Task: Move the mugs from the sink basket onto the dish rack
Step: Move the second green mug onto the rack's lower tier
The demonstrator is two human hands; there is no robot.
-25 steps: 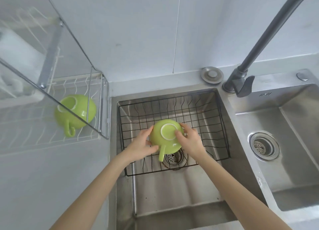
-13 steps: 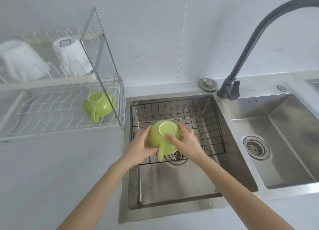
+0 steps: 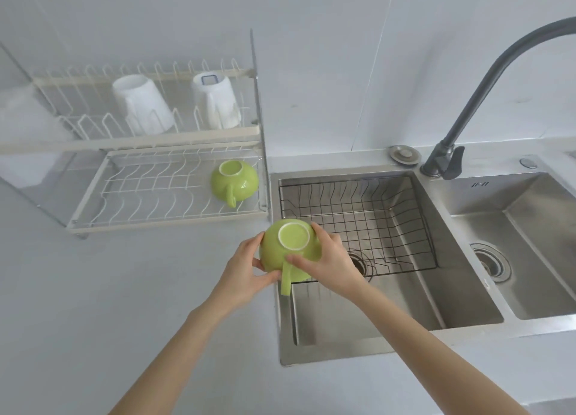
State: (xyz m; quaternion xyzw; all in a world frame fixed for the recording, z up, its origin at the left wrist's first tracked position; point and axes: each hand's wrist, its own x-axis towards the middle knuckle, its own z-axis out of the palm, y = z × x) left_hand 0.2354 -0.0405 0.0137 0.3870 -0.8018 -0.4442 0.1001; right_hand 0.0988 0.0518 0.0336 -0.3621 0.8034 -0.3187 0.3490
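Both hands are gripping one green mug (image 3: 288, 252), upside down, handle pointing back toward the person. Left hand (image 3: 246, 269) is cupping its left side, fingers curled; right hand (image 3: 327, 263) is wrapping the right side, thumb lying near the handle. Mug is hanging over the sink's left edge, at the near-left corner of the wire sink basket (image 3: 405, 227). Up and left of the hands, a second green mug (image 3: 235, 182) is sitting inverted on the dish rack (image 3: 131, 196) lower tier.

grey counter (image 3: 93, 290), dish rack (image 3: 103, 193), steel sink (image 3: 436, 324)
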